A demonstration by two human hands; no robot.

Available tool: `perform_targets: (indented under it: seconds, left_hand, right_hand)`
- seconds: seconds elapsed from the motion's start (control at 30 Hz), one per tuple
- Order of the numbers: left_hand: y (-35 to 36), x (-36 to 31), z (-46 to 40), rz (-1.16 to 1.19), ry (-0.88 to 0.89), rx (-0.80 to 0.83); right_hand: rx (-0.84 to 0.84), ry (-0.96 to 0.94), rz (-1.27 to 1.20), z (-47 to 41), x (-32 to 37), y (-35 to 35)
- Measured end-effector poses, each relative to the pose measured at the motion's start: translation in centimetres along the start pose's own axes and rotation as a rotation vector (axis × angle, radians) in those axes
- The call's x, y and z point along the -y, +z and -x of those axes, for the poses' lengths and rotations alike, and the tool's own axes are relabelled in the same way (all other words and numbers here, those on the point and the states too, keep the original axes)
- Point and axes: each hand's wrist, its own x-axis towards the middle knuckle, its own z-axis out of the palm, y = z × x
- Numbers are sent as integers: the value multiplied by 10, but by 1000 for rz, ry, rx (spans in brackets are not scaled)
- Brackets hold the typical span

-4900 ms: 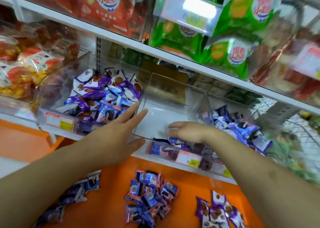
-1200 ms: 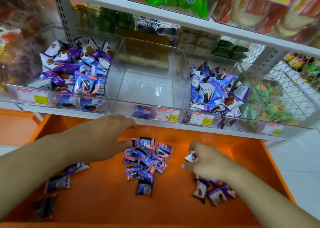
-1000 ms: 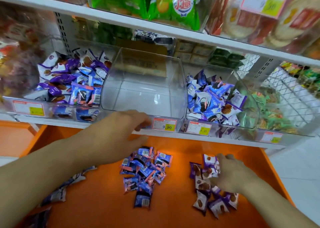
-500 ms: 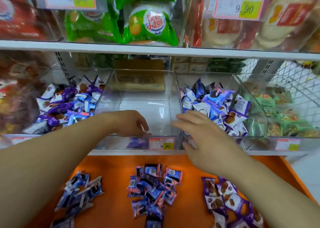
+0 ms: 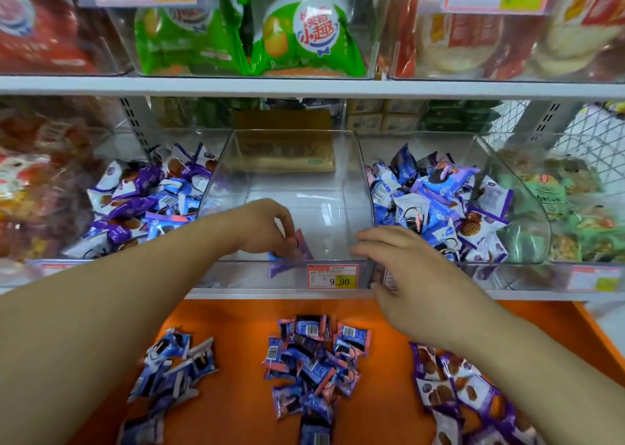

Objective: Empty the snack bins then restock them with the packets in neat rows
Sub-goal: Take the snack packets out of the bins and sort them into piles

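So about a second back both hands were down at the piles on the orange shelf [image 5: 236,411]. Now the left hand [image 5: 267,230] has come up into the clear middle bin [image 5: 351,160], pinching a purple packet [image 5: 297,250] at its front, and the right hand [image 5: 409,272] hovers, fingers relaxed, by the bin's front right corner.

White shelf board [image 5: 304,87] above; orange ledge [image 5: 236,323] below; wire mesh [image 5: 588,133] right.

A shop: price tags [image 5: 332,276] front clear snack bins [image 5: 291,160] on retail shelving [image 5: 304,87].
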Motion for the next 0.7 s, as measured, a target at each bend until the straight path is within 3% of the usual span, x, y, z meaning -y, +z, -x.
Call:
perform_targets:
  seconds: [0.17, 0.27, 0.5, 0.6, 0.7]
  left_hand:
    - [-16, -10, 57, 363, 105, -304]
    - [-3, -14, 102, 454, 168, -239]
    - [91, 10, 117, 303, 47, -116]
    - [112, 18, 109, 95, 13, -177]
    - [105, 6, 108, 90, 55, -265]
  right_hand:
    - [-16, 15, -18, 6, 4, -3]
    - [-27, 38, -48, 14, 7, -7]
    - [-7, 89, -70, 40, 5, -14]
    - [-11, 111, -75, 49, 3, -18]
    - [-28, 134, -94, 54, -1, -23]
